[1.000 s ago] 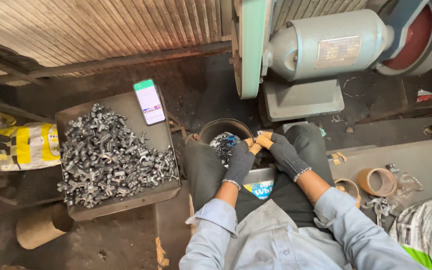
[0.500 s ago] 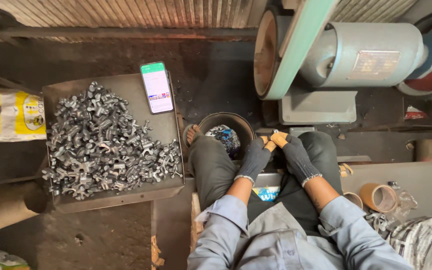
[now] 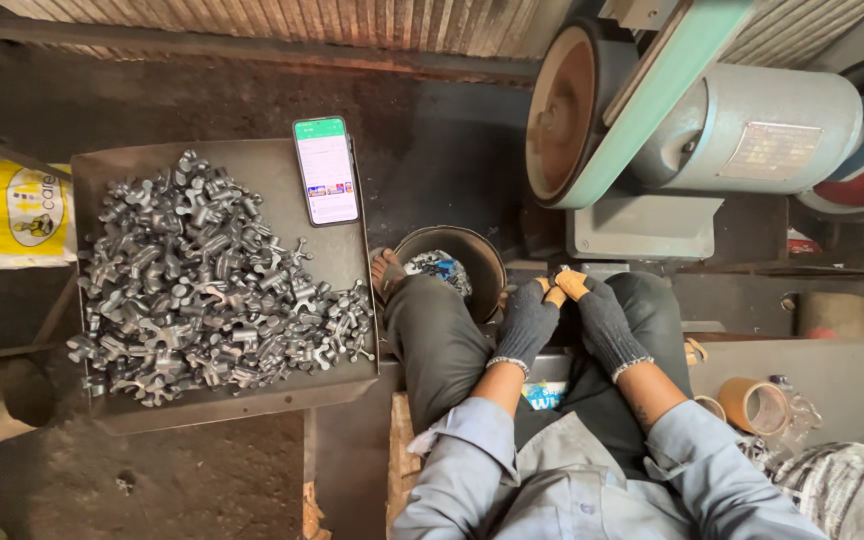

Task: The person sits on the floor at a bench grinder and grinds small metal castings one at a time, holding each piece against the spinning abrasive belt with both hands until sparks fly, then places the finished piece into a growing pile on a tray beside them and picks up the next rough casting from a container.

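Hands, left hand (image 3: 527, 322) and right hand (image 3: 604, 315), gloved, meet clenched on something unseen, a few parts in the bowl (image 3: 452, 262), the tray (image 3: 337, 262) heaped.

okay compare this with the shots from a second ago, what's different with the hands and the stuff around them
Mostly the view shifted, so everything sits further right. Both gloved hands, left hand and right hand, stay together between the knees; nothing picked up or dropped. Tray of metal parts, phone and bowl unmoved.
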